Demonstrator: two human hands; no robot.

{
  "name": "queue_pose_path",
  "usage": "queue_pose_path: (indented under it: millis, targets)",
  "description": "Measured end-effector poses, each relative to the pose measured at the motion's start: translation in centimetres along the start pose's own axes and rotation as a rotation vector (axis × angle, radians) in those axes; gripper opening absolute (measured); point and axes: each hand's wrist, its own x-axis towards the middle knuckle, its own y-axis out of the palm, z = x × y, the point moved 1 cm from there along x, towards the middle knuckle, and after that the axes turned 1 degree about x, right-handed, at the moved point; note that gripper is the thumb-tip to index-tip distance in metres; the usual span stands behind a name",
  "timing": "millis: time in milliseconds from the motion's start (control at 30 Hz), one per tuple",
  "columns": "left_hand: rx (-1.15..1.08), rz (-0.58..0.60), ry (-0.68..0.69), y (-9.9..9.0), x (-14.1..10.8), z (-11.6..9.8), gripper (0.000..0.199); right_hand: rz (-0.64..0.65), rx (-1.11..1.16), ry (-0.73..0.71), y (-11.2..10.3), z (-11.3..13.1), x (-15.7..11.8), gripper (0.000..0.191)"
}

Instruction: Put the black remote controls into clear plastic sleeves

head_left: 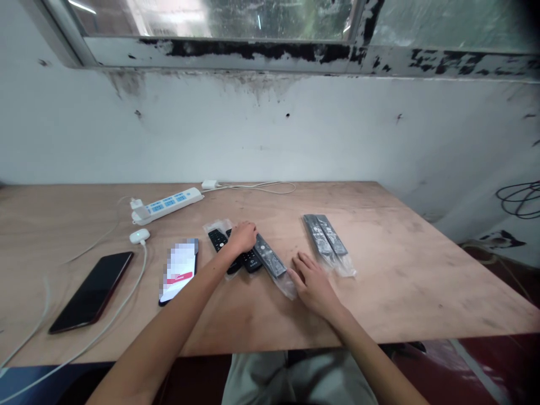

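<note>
Several remote controls in clear plastic sleeves lie at the middle of the table. My left hand (243, 236) is closed at the far end of a grey wrapped remote control (270, 256), its fingertips partly hidden. Under and beside that hand are a black remote control (251, 261) and another black remote control (217, 239), both partly covered by the hand and forearm. My right hand (313, 283) rests on the table with fingers spread, the thumb by the near end of the grey remote's sleeve. To its right, two grey wrapped remotes (324, 235) lie side by side.
A lit phone (179, 270) lies left of my left forearm, and a dark tablet-like device (93, 291) farther left. A white power strip (167, 206) with a plugged-in adapter, a white charger (139, 236) and loose cables occupy the left and back. A wall stands behind the table (405, 281).
</note>
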Motion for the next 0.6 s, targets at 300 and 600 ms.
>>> queue_pose_path:
  millis: [300, 600]
  targets:
    - [0.011, 0.077, -0.132, -0.27, 0.69, 0.15, 0.027, -0.015, 0.003, 0.038, 0.56, -0.08, -0.27, 0.048]
    - [0.006, 0.098, -0.111, -0.89, 0.95, 0.26, 0.026, -0.040, 0.027, 0.045, 0.62, -0.05, -0.29, 0.044]
